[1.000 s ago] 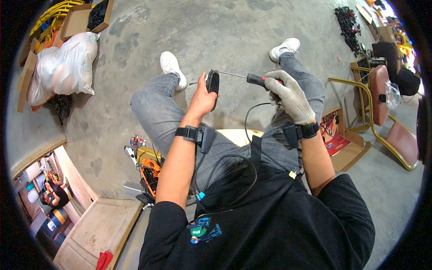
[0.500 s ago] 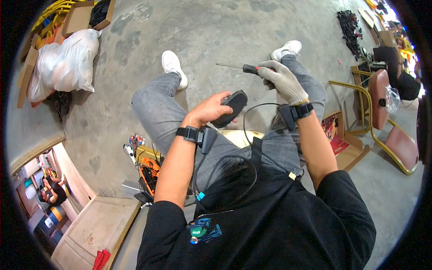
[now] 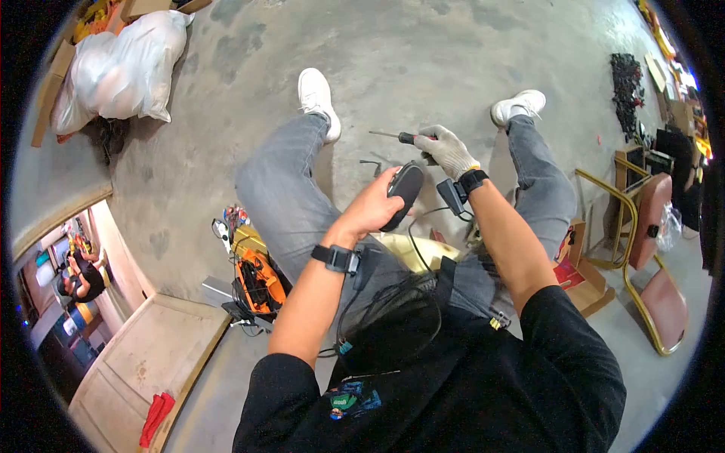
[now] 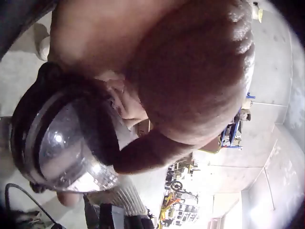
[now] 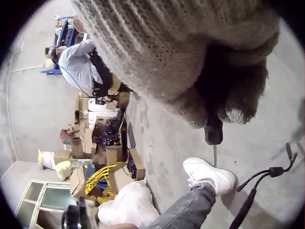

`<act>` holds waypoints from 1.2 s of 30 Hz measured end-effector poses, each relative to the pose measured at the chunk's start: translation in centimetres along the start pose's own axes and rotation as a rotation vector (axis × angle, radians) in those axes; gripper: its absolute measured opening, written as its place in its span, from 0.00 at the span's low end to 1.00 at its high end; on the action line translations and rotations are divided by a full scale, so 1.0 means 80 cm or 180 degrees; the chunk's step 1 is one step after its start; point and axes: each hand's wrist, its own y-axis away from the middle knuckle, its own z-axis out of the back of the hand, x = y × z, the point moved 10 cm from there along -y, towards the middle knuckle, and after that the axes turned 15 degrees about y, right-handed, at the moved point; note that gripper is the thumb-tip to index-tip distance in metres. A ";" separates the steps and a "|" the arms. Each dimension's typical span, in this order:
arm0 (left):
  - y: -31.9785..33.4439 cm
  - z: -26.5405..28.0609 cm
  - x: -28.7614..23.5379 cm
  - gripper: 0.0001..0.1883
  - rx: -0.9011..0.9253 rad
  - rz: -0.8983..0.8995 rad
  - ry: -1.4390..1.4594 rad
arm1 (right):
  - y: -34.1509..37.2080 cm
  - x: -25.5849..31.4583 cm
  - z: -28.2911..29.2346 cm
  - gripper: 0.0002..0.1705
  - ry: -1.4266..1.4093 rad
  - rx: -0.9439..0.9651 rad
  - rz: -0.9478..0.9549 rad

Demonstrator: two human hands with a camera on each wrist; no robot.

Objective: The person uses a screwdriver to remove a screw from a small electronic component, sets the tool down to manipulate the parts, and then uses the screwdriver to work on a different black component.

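My bare left hand (image 3: 371, 207) grips a black oval object (image 3: 404, 195), thumb across its dark flat face. In the left wrist view that object (image 4: 66, 138) shows a rounded clear, shiny cover inside a black rim. The gloved right hand (image 3: 447, 151) holds a screwdriver (image 3: 406, 138) by its black and red handle, its thin shaft pointing left, away from the oval object. From the right wrist, the knitted glove (image 5: 190, 57) is curled round the handle (image 5: 214, 132). A short black cable (image 3: 370, 163) shows beyond the left hand.
Between the legs is a pale yellow surface (image 3: 415, 252). An orange tool (image 3: 260, 281) sits in a basket on the left, above a wooden panel (image 3: 151, 359) with red cloth. White bags (image 3: 124, 68) lie at upper left; a chair (image 3: 651, 219) and cardboard box (image 3: 593, 291) stand right.
The screwdriver tip has come away from the black object. The left hand has lowered and turned the object, showing its flat face. The head view has shifted.
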 end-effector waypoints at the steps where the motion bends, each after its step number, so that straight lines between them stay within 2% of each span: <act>1: -0.001 0.006 -0.003 0.32 -0.0120 -0.0135 -0.0016 | -0.010 0.000 -0.009 0.31 -0.0004 0.0040 -0.0022; 3: -0.003 0.008 0.004 0.31 -0.0127 -0.0177 0.0177 | -0.029 -0.008 -0.018 0.31 0.0125 0.0014 -0.0160; 5: -0.001 0.023 -0.013 0.30 -0.0543 -0.1026 -0.0758 | -0.061 -0.024 -0.035 0.31 0.0310 -0.0021 -0.0121; 6: 0.000 0.026 -0.011 0.29 -0.0655 -0.0666 -0.0583 | -0.071 -0.022 -0.040 0.32 0.0481 -0.0091 -0.0037; 10: 0.008 0.027 -0.024 0.27 -0.0820 -0.0246 -0.0331 | -0.085 -0.015 -0.058 0.32 0.0386 0.0113 -0.0436; 13: 0.009 0.024 -0.017 0.27 -0.0743 -0.0315 -0.0396 | -0.095 -0.006 -0.064 0.30 0.0595 0.0125 -0.0505; 14: 0.009 0.022 -0.026 0.27 -0.0810 -0.0593 -0.0579 | -0.097 -0.001 -0.068 0.29 0.0501 0.0179 -0.0465; 15: 0.012 0.021 -0.025 0.27 -0.0810 -0.0573 -0.0560 | -0.099 0.005 -0.070 0.28 0.0412 0.0228 -0.0423; 18: 0.016 0.013 -0.017 0.29 -0.0643 -0.0087 -0.0142 | -0.104 0.005 -0.073 0.27 0.0268 0.0214 -0.0562; 27: 0.019 0.010 -0.039 0.31 -0.0652 -0.0608 -0.0104 | -0.119 0.002 -0.083 0.26 0.0270 0.0233 -0.0581; 34: 0.020 0.009 -0.028 0.32 -0.0663 -0.0520 0.0209 | -0.121 -0.003 -0.084 0.25 0.0312 0.0191 -0.0641; 36: 0.021 0.010 -0.039 0.34 -0.0690 -0.0524 -0.0055 | -0.134 -0.010 -0.089 0.26 0.0731 0.0180 -0.0291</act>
